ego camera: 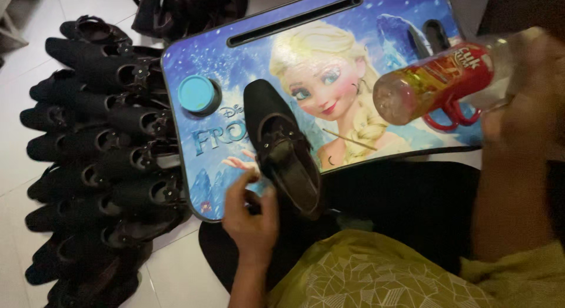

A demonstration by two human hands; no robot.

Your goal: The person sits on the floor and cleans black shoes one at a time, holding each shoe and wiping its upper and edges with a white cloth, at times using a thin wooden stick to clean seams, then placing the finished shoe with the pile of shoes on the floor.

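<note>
Closest in, a yellow patterned garment (376, 272) fills the bottom of the view, and above it sits the left hand (250, 217), fingers curled loosely around the heel end of a black shoe (282, 146). It looks like a light steadying hold, thumb and forefinger pinched at the shoe's back edge rather than a full grasp. The shoe lies toe away from the person, across the near edge of a blue lap table (194, 184) printed with a cartoon figure, its heel hanging just over the rim.

Over on the right, the right hand (529, 90) is raised and wrapped around a clear plastic bottle with a red label (435, 81), held sideways with its base pointing toward the shoe. The hand is blurred, so the exact finger placement is hard to read, but the bottle is clearly carried by it. Red-handled scissors (450, 117) lie on the table beneath the bottle.

A round blue lid (197, 94) rests left of the shoe's toe, and a thin stick (350, 139) lies to the right of it.

My read: this is a shoe being worked on, one at a time, with the bottle brought in. Whatever follows needs the shoe kept still and the bottle steadied.

Further left, on the white floor, rows of black shoes (100, 137) lie stacked.
</note>
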